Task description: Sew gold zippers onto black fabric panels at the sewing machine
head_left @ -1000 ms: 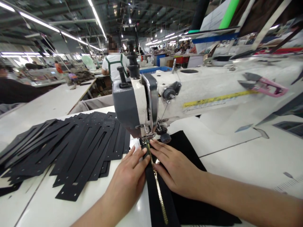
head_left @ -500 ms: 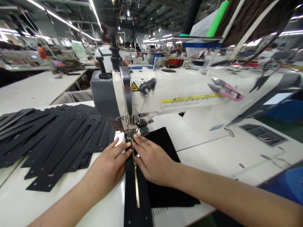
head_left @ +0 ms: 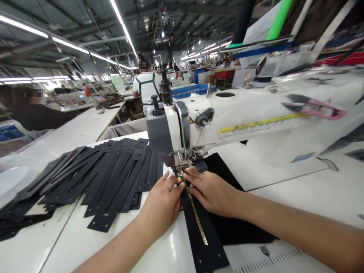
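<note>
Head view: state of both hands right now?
Left hand: fingertips on the black strip, left of the gold zipper; pinching or not, can't tell.
Right hand: fingertips at the zipper's right side; grip can't be told.

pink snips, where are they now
The pink snips are at upper right in the head view, against the sewing machine, by the yellow strip.

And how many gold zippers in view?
1: gold zipper along the black strip, passing between left hand and right hand. Others may be hidden in the strip pile.
</note>
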The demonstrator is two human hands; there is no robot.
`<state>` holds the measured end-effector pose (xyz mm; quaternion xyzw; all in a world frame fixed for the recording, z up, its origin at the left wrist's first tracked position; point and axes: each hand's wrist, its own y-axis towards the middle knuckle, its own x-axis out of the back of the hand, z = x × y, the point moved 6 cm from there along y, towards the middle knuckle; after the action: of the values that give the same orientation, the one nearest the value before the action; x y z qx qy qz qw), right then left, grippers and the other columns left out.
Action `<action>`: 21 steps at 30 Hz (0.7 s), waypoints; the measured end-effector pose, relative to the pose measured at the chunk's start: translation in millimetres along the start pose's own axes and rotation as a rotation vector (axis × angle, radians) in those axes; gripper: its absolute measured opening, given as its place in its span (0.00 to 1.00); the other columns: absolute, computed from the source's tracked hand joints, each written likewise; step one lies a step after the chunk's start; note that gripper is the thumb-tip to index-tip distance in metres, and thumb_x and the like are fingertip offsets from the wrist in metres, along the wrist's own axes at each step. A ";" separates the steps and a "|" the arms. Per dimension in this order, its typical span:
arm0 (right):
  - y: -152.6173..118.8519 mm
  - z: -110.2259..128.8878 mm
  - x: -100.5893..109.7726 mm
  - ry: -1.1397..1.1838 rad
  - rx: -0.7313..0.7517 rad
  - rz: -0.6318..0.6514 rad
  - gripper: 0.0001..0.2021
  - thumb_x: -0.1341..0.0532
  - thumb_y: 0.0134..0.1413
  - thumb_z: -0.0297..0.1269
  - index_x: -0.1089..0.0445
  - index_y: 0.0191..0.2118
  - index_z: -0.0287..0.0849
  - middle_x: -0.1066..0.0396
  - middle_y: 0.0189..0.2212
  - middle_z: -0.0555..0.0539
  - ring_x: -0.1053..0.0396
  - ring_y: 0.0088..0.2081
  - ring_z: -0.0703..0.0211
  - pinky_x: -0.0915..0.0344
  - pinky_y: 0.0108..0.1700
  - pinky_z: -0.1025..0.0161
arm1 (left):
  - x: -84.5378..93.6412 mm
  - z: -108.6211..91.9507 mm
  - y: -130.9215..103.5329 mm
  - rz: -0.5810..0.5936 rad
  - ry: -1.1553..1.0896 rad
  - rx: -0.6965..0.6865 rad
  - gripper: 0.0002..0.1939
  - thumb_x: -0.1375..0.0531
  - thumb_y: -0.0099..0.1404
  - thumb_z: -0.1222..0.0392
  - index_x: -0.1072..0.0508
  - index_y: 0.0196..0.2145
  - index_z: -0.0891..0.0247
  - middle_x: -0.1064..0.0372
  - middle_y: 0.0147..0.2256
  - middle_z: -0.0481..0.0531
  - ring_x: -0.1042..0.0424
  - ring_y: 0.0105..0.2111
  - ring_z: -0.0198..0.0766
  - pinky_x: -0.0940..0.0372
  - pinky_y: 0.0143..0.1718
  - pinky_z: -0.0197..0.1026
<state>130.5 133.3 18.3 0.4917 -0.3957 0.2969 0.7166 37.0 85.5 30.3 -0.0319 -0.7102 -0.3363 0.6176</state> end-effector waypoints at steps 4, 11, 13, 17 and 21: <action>0.4 4.5 10.2 0.052 0.009 0.011 0.12 0.50 0.57 0.27 0.33 0.43 0.31 0.34 0.45 0.38 0.36 0.47 0.53 0.37 0.50 0.55 | 0.9 -0.5 -3.4 -0.023 -0.005 0.009 0.15 0.50 0.56 0.72 0.29 0.39 0.66 0.30 0.40 0.59 0.31 0.44 0.45 0.37 0.49 0.54; -16.8 24.5 12.4 -0.121 -0.097 -0.096 0.11 0.50 0.53 0.22 0.31 0.37 0.30 0.31 0.42 0.35 0.34 0.45 0.51 0.33 0.47 0.54 | 9.0 -18.0 -16.3 -0.085 0.032 -0.077 0.13 0.52 0.61 0.72 0.30 0.38 0.66 0.28 0.39 0.58 0.29 0.41 0.43 0.35 0.47 0.52; -19.8 26.8 6.3 -0.169 -0.054 -0.102 0.15 0.52 0.53 0.21 0.32 0.44 0.26 0.34 0.46 0.32 0.37 0.50 0.49 0.35 0.50 0.54 | 9.5 -18.5 -17.5 -0.107 0.029 -0.070 0.13 0.52 0.61 0.73 0.30 0.37 0.67 0.28 0.39 0.58 0.29 0.41 0.43 0.34 0.47 0.51; -20.6 22.0 -0.6 -0.172 -0.051 -0.049 0.18 0.53 0.54 0.21 0.33 0.47 0.24 0.36 0.49 0.32 0.39 0.52 0.49 0.38 0.52 0.54 | 7.0 -17.0 -15.8 -0.088 0.015 -0.057 0.12 0.51 0.60 0.73 0.30 0.37 0.68 0.28 0.39 0.59 0.29 0.42 0.43 0.36 0.48 0.52; -16.5 17.7 2.3 -0.140 -0.053 -0.026 0.18 0.53 0.54 0.22 0.33 0.47 0.24 0.36 0.49 0.32 0.38 0.51 0.50 0.38 0.52 0.54 | 3.1 -14.4 -12.6 -0.039 0.008 -0.038 0.12 0.50 0.59 0.75 0.30 0.37 0.68 0.28 0.40 0.59 0.29 0.42 0.42 0.38 0.51 0.52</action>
<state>140.2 111.2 16.1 0.4974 -0.4461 0.2418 0.7036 42.9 67.2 27.8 -0.0285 -0.7016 -0.3619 0.6131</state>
